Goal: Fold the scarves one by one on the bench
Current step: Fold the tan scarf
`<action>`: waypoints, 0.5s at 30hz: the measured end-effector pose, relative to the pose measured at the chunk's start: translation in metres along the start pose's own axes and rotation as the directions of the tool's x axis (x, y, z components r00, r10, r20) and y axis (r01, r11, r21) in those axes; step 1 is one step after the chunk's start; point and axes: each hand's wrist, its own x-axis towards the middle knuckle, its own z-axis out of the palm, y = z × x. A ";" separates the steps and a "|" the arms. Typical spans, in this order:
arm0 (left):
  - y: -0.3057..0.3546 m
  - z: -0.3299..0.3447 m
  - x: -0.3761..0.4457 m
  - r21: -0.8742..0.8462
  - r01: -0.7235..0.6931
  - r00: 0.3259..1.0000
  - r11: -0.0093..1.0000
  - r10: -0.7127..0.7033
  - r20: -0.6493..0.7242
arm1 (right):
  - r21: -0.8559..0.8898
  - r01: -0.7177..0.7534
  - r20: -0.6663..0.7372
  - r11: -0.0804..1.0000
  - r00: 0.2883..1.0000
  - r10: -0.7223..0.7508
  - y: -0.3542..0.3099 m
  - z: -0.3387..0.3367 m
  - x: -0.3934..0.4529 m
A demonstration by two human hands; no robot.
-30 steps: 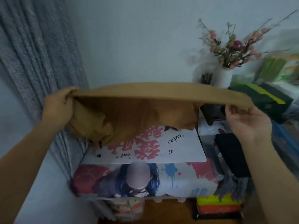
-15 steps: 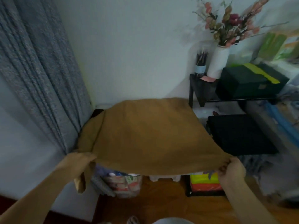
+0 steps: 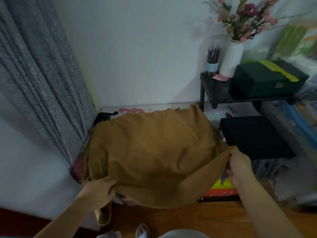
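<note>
Brown scarf (image 3: 151,155) spread over bench (image 3: 137,109), near edge overhanging. Left hand (image 3: 99,188) grips near-left corner; right hand (image 3: 240,166) pinches near-right corner, fingers curled.

I count one brown scarf (image 3: 151,152), one bench (image 3: 137,109) at 12 o'clock, one black scarf (image 3: 253,136) at 3 o'clock, two hands, one vase (image 3: 231,59), one green box (image 3: 267,81).
</note>
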 end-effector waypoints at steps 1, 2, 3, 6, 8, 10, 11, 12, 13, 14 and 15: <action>0.013 -0.009 0.002 -0.044 0.007 0.997 0.999 -0.010 -0.070 | -0.106 0.039 0.043 0.994 0.998 -0.035 -0.001 0.008 -0.006; 0.023 -0.017 0.004 -0.121 0.021 0.984 0.992 -0.042 -0.176 | -0.198 0.108 0.101 0.974 0.991 -0.089 0.002 0.018 -0.012; 0.031 -0.023 0.009 -0.169 -0.017 0.955 0.985 -0.034 -0.294 | -0.278 0.187 0.156 0.942 0.977 -0.148 0.004 0.032 -0.019; 0.068 -0.044 0.016 -0.255 -0.159 0.880 0.954 0.020 -0.474 | -0.410 0.357 0.414 0.839 0.893 -0.177 0.018 0.084 -0.056; 0.090 -0.051 0.017 -0.192 -0.252 0.837 0.949 0.114 -0.535 | -0.398 0.305 0.530 0.865 0.847 -0.054 0.034 0.119 -0.077; 0.098 -0.052 0.021 -0.118 -0.277 0.842 0.953 0.182 -0.508 | -0.346 0.173 0.558 0.922 0.828 0.054 0.044 0.146 -0.094; 0.096 -0.050 0.024 -0.107 -0.252 0.855 0.962 0.169 -0.491 | -0.318 0.113 0.550 0.941 0.831 0.087 0.045 0.157 -0.099; 0.095 -0.050 0.026 -0.117 -0.204 0.873 0.972 0.126 -0.471 | -0.286 0.051 0.537 0.957 0.835 0.116 0.047 0.166 -0.104; 0.091 -0.048 0.028 -0.125 -0.159 0.877 0.979 0.082 -0.473 | -0.259 -0.011 0.530 0.966 0.834 0.151 0.048 0.174 -0.106; 0.088 -0.047 0.030 -0.131 -0.115 0.882 0.985 0.040 -0.470 | -0.240 -0.065 0.529 0.969 0.828 0.186 0.050 0.183 -0.109; 0.083 -0.044 0.033 -0.122 -0.080 0.880 0.989 0.013 -0.474 | -0.230 -0.109 0.535 0.967 0.816 0.219 0.054 0.191 -0.108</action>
